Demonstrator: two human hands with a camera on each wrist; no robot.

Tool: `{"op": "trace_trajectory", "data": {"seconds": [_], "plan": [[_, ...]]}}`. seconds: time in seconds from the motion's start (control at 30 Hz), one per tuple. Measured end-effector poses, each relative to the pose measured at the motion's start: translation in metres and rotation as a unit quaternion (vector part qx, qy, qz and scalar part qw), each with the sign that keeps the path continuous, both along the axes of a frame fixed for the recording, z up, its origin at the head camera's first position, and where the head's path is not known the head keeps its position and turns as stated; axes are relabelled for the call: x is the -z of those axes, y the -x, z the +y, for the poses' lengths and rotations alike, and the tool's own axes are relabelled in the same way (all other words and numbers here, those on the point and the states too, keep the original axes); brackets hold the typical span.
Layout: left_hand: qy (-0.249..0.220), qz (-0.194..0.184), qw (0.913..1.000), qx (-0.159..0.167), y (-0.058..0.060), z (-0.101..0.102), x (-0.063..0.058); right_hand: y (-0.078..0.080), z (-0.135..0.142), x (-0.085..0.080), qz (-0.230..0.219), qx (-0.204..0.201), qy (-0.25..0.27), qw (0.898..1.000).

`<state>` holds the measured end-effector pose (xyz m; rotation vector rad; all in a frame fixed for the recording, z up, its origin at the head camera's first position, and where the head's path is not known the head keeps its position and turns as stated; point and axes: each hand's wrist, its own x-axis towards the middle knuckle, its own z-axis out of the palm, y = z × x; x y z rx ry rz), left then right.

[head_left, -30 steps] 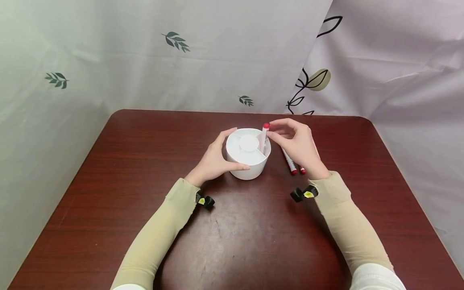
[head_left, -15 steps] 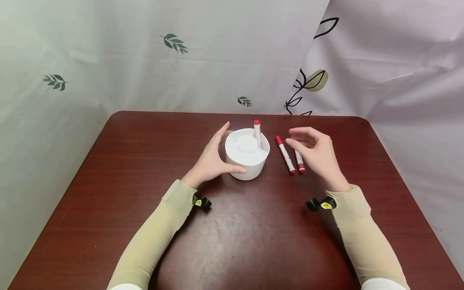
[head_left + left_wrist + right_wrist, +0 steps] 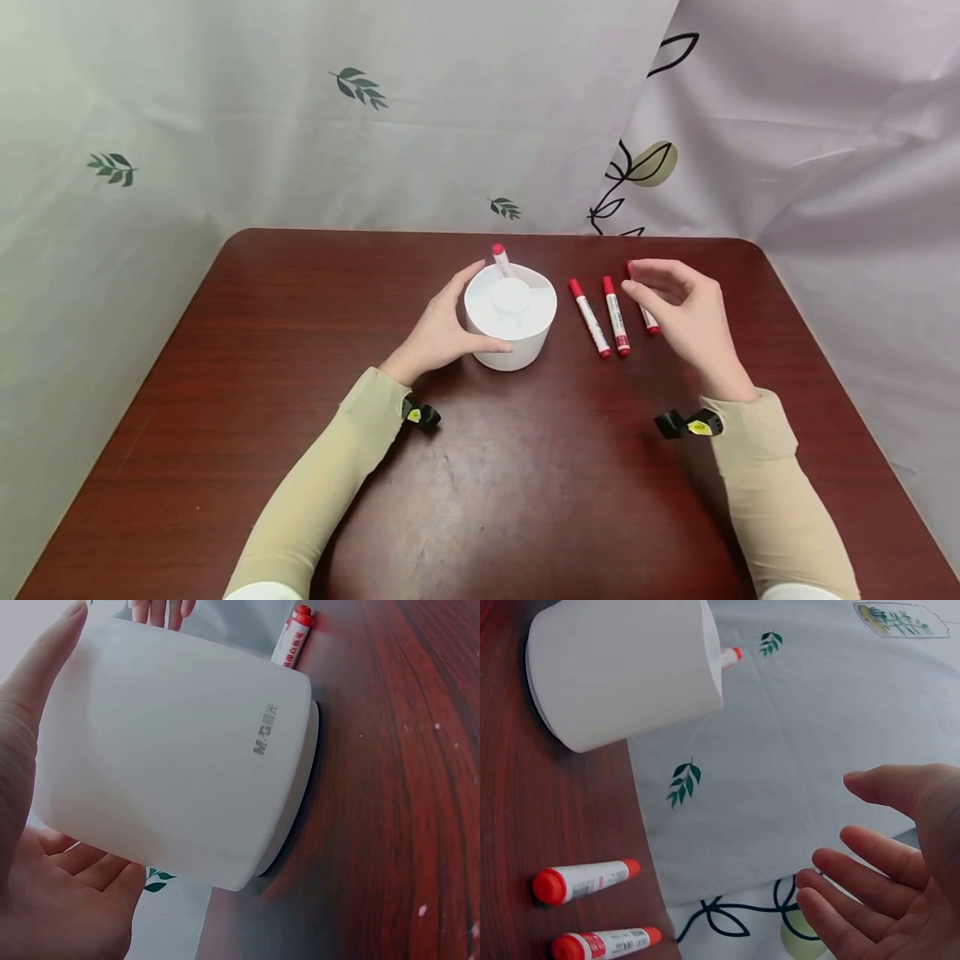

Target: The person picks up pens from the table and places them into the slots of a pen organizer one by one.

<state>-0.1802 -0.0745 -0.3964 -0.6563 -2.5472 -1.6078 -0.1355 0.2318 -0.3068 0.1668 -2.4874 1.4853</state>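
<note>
A round white pen holder point(image 3: 525, 329) with dividers stands on the table, and one red-capped marker point(image 3: 500, 258) leans in its rear compartment. My left hand point(image 3: 442, 329) holds the pen holder from the left, thumb across the front and fingers round the back. Lettering shows on the holder's wall point(image 3: 172, 750) in the left wrist view. To the right lie a red-and-white marker point(image 3: 590, 318) and a second such marker point(image 3: 617, 317). A third marker point(image 3: 649, 321) is partly hidden by my right hand point(image 3: 686, 312), which hovers there with relaxed fingers and holds nothing.
The dark red wooden table point(image 3: 480, 500) has a rounded back edge. Behind it hangs a pale curtain point(image 3: 450, 125) with leaf prints, which also runs down both sides.
My right hand has let go of the marker in the holder and moved right, above the loose markers. The holder has turned, carrying its marker from the right side to the back.
</note>
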Motion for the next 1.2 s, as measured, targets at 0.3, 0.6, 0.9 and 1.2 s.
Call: {"op": "trace_trajectory", "data": {"seconds": [0.3, 0.6, 0.9, 1.2], "plan": [[0.002, -0.010, 0.9999, -0.005, 0.000, 0.002, 0.001, 0.006, 0.025, 0.006, 0.022, 0.027, -0.001, 0.999], [0.002, -0.005, 1.0000, -0.003, 0.001, 0.002, 0.001, 0.022, 0.062, 0.025, 0.014, 0.065, -0.014, 0.998], [0.003, -0.004, 1.0000, -0.006, 0.001, 0.002, 0.001, 0.040, 0.074, 0.057, -0.038, 0.088, -0.060, 0.994], [0.007, -0.008, 0.9999, -0.005, 0.001, 0.001, 0.002, 0.052, 0.078, 0.092, -0.083, 0.067, -0.147, 0.983]]}}
